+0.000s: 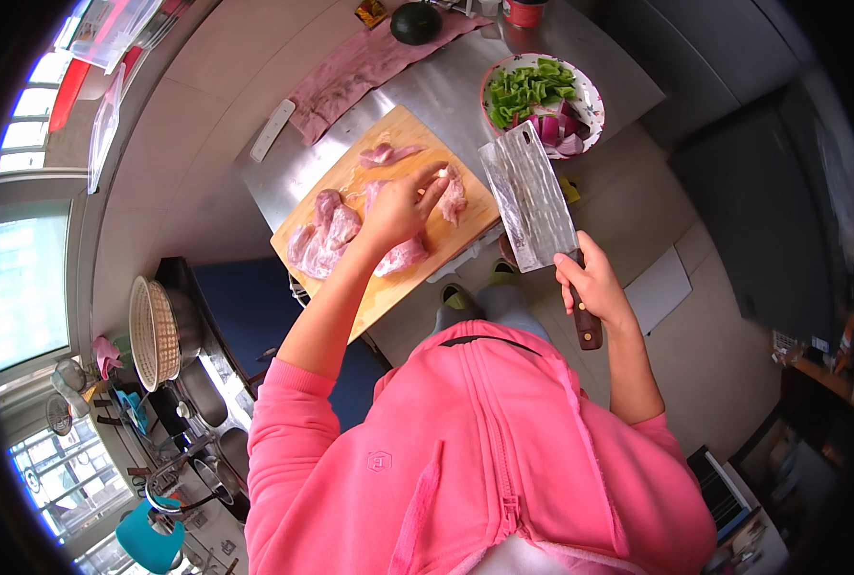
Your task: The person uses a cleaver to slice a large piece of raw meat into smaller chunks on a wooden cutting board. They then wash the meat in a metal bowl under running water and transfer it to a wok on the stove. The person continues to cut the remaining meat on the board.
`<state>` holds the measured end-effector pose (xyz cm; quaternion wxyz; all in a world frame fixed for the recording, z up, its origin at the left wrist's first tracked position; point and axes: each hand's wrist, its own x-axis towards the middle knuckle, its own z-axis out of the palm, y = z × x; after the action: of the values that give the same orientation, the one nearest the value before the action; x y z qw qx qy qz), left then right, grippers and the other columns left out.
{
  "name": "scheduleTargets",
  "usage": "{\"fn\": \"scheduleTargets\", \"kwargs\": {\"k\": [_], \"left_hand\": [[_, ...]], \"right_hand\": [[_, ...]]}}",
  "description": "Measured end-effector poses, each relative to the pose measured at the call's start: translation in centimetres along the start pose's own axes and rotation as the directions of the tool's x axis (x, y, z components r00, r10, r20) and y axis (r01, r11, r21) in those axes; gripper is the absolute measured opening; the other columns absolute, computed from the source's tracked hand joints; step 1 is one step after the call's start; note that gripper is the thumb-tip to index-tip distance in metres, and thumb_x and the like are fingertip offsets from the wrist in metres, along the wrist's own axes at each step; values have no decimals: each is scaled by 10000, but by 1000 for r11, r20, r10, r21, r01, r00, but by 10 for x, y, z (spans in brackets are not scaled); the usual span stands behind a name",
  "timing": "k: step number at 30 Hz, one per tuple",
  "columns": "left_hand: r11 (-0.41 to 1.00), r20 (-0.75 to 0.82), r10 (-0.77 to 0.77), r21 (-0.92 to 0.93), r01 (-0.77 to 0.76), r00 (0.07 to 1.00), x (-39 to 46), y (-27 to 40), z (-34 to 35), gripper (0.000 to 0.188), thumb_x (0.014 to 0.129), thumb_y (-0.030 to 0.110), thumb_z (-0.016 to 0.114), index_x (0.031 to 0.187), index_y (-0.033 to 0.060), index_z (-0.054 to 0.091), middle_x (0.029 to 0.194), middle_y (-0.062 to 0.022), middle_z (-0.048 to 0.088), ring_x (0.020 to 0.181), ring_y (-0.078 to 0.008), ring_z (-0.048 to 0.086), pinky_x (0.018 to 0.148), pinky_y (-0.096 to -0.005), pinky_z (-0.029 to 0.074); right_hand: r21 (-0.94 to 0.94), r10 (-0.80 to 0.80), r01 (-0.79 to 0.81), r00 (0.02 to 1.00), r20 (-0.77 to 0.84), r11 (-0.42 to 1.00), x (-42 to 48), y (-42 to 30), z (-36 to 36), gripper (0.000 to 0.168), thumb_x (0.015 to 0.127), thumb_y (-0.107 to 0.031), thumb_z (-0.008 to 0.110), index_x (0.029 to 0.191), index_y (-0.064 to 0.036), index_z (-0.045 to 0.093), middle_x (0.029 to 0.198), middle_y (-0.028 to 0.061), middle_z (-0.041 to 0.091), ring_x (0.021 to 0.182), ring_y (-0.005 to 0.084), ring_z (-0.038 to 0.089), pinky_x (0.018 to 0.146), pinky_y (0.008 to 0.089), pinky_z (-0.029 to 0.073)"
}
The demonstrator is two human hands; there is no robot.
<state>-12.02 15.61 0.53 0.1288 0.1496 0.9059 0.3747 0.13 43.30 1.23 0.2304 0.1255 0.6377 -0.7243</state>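
Note:
My right hand (590,280) grips the dark wooden handle of a cleaver (531,198), its broad blade raised beside the board's right edge. Over the wooden cutting board (340,316) is my left hand (405,201), its fingers bent beside a small piece of raw meat (452,195); whether it pinches anything cannot be told. Left of that hand lies a larger piece of raw meat (324,237). Another piece (403,256) is partly hidden under the hand and wrist, and a thin strip (389,154) lies near the board's far corner.
On the steel counter (441,86) stands a plate (590,90) of cut green peppers (531,90) and red onion (560,131). A pink cloth (369,68), a dark green round vegetable or fruit (416,23) and a white power strip (273,130) lie along the back. A sink (204,392) is at left.

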Motion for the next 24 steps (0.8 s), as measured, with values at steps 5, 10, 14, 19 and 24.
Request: {"fn": "scheduleTargets", "kwargs": {"k": [5,10,14,19,24], "left_hand": [[997,-202,5,-71,-20,979,-36,-23,-24,328,875,123,629,1190,54,574,975,-130,673,858,-229,664,724,-322,520],[994,-400,-92,-84,63,912,-119,-59,1,295,790,12,688,1076,58,632,941,-79,600,743,-163,605,625,-265,497],[1000,-480,-17,-13,12,877,-132,-58,32,281,745,27,727,1015,54,651,973,-105,573,817,-251,590,679,-319,492],[988,-557,102,153,-19,824,-122,-62,49,226,743,-18,685,959,41,658,929,-119,591,846,-313,574,761,-367,479],[941,-600,-273,-329,79,752,-132,-69,43,143,813,8,657,955,25,657,855,-71,631,784,-206,604,710,-294,483]], "right_hand": [[-21,-2,2,1000,22,1000,1,-2,4,110,937,-94,510,1011,-33,456,647,20,478,390,90,462,359,260,399],[-88,-12,20,996,92,996,6,-7,10,83,933,-75,512,977,-31,457,643,18,477,391,85,459,359,258,391],[-147,32,-9,987,156,989,16,-16,25,86,933,-79,515,979,-33,459,639,14,476,391,83,458,361,256,392],[-206,54,-9,975,214,979,24,-25,42,84,932,-80,515,979,-35,462,632,11,472,391,81,457,363,255,393],[-259,78,-17,971,227,966,25,-32,50,88,934,-95,521,972,-39,465,631,11,475,390,85,458,361,254,389]]}}
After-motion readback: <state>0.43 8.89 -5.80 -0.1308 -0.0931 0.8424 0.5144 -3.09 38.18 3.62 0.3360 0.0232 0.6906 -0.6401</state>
